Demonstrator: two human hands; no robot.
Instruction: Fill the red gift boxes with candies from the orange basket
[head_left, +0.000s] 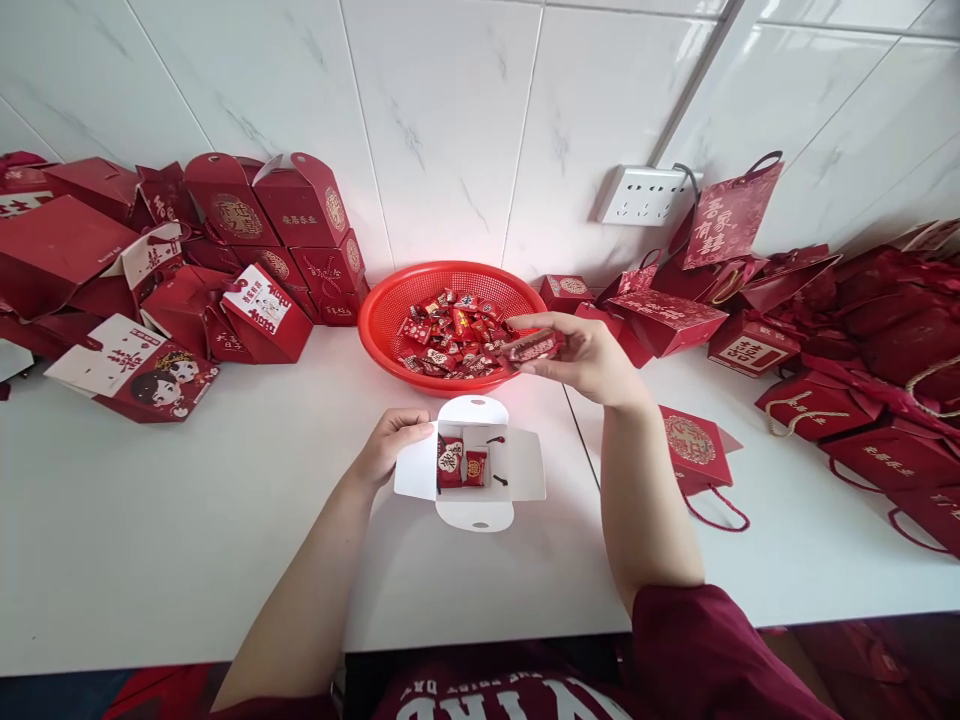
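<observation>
A small gift box (pixel 527 466) with a white inside stands before me, its flaps spread. Two red wrapped candies lie in it, a larger printed one (pixel 451 458) and a smaller one (pixel 475 467). My left hand (pixel 396 442) is closed on the box's left flap, thumb on top. Over the right edge of a red plastic basket (pixel 373 335), my right hand (pixel 589 355) pinches a red wrapped candy (pixel 537 346) between thumb and fingers. Beneath that hand, many small red wrapped candies (pixel 454 335) fill the basket's bottom.
Red gift boxes (pixel 259 215) are stacked at the left against the tiled wall. More red boxes (pixel 862 400) crowd the right side. A flattened-looking red box with a cord handle (pixel 694 450) lies beside my right forearm. A power strip (pixel 641 196) is on the wall.
</observation>
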